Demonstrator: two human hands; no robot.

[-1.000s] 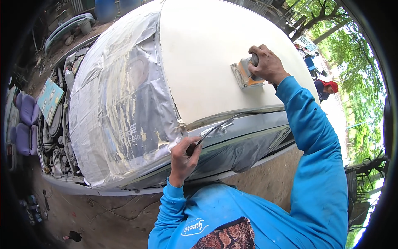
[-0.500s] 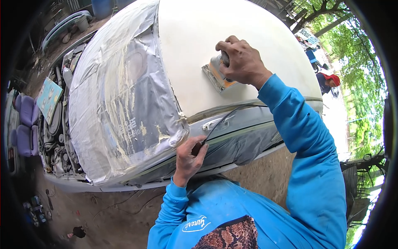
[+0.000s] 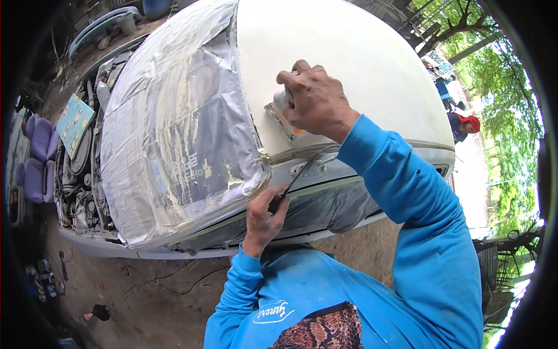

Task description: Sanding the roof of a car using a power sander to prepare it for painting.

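My right hand (image 3: 317, 99) grips the sander (image 3: 279, 119), which lies on the white car roof (image 3: 349, 46) close to the covered windshield's edge and the side rail. The sander is partly hidden by my fingers. My left hand (image 3: 264, 218), lower and nearer my body, is closed on a dark cord (image 3: 305, 167) that runs up toward the sander, beside the car's side. Wrinkled masking plastic (image 3: 157, 139) with cream smears covers the windshield, and darker plastic (image 3: 314, 210) covers the side window.
At the left are the exposed engine bay (image 3: 81, 192), a light-blue board (image 3: 78, 122) on it and purple seats (image 3: 38, 163). A co-worker in a red head covering (image 3: 465, 125) is beyond the roof at right. Cables (image 3: 168, 282) lie on the dirt ground.
My right hand and the sander have moved left and toward me, from mid-roof to near the windshield edge. My left hand has shifted only slightly, still holding the cord.
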